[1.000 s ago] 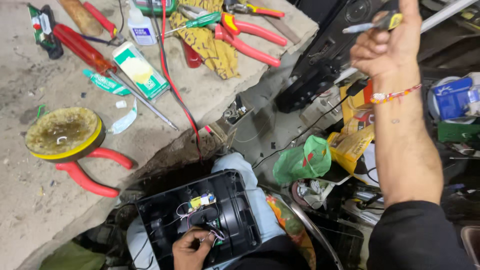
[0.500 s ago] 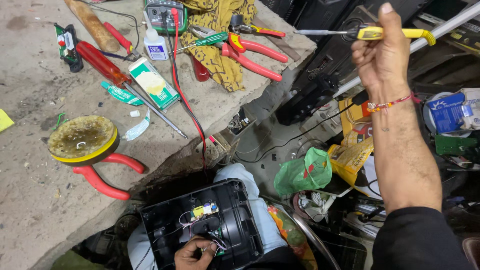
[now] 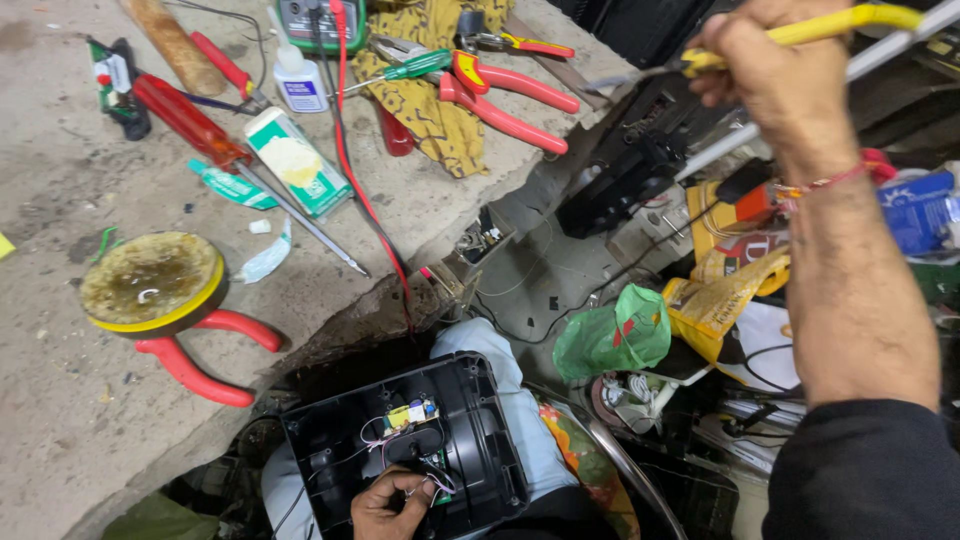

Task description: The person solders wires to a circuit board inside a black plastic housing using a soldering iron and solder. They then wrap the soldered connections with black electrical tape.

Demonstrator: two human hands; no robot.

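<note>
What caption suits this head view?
Right hand lifts a yellow-handled soldering iron; left hand touches wires in an open black plastic casing.

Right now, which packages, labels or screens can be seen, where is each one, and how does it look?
Small box: on the concrete bench, flat, green and white, beside a red screwdriver.
Small bottle: bench top edge, white with a blue label.
Meter: top edge of the bench, green casing, mostly cut off; no screen visible.
Green bag: crumpled, below the bench.
Yellow packet: crumpled, right of the green bag.
Blue packet: far right, behind the right hand's forearm.
</note>
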